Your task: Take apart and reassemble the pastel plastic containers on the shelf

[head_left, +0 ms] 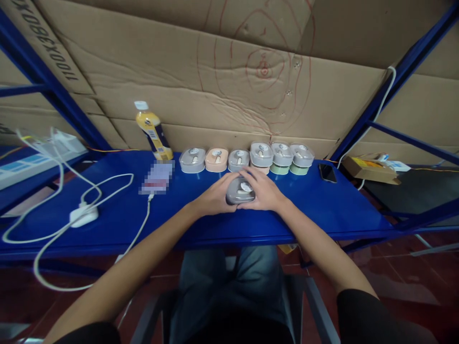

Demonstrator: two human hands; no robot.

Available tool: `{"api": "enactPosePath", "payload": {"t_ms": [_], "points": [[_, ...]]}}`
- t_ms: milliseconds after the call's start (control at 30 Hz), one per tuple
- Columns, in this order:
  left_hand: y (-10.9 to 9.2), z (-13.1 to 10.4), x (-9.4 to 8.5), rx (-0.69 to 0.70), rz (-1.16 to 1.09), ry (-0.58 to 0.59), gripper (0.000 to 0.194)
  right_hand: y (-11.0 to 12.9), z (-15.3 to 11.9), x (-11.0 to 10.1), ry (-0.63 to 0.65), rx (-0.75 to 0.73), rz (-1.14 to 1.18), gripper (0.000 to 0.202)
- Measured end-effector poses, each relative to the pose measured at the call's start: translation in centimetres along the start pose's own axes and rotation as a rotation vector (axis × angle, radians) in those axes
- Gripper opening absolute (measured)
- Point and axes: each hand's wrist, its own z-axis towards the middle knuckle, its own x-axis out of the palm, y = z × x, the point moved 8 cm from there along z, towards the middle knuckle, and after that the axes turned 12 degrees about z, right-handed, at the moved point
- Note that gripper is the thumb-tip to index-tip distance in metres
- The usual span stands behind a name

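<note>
Both my hands wrap around a small grey lidded container (pixel 239 195) with a round white sticker on its lid, low over the blue table in front of me. My left hand (pixel 215 193) grips its left side, and my right hand (pixel 263 191) grips its right side, with fingers reaching over the far edge. Just beyond stands a row of similar containers: a grey one (pixel 192 160), a peach one (pixel 217 160) and another grey one (pixel 238 160). To their right are stacked ones with grey lids (pixel 282 154), some with green lower parts.
A yellow drink bottle (pixel 153 131) stands at the back left, near a blurred-out phone-like object (pixel 158 177) on a white cable. A white charger (pixel 83 215) with looped cables lies left. A black phone (pixel 327 173) and an open cardboard box (pixel 371 169) are right. Cardboard (pixel 161 62) walls the back.
</note>
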Motion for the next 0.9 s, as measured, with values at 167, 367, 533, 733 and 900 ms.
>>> {"api": "enactPosePath", "payload": {"t_ms": [167,367,533,733,900], "points": [[1.7,-0.5,1.1,-0.129,-0.106,0.022,0.111,0.0,0.1,1.8,0.061,0.047,-0.042,0.103],[2.6,-0.8,1.8,-0.208,-0.140,0.038,0.111,-0.2,-0.2,0.6,-0.021,0.067,0.041,0.078],[2.0,-1.4,1.1,-0.139,0.032,0.067,0.083,-4.3,-1.7,-2.8,-0.103,0.243,0.154,0.062],[2.3,-1.8,0.8,-0.086,0.139,0.090,0.054,-9.3,-3.6,-4.0,0.043,0.428,0.189,0.071],[3.3,-1.8,0.7,-0.127,0.121,0.092,0.052,-11.3,-4.4,-3.7,0.118,0.492,0.101,0.081]]}}
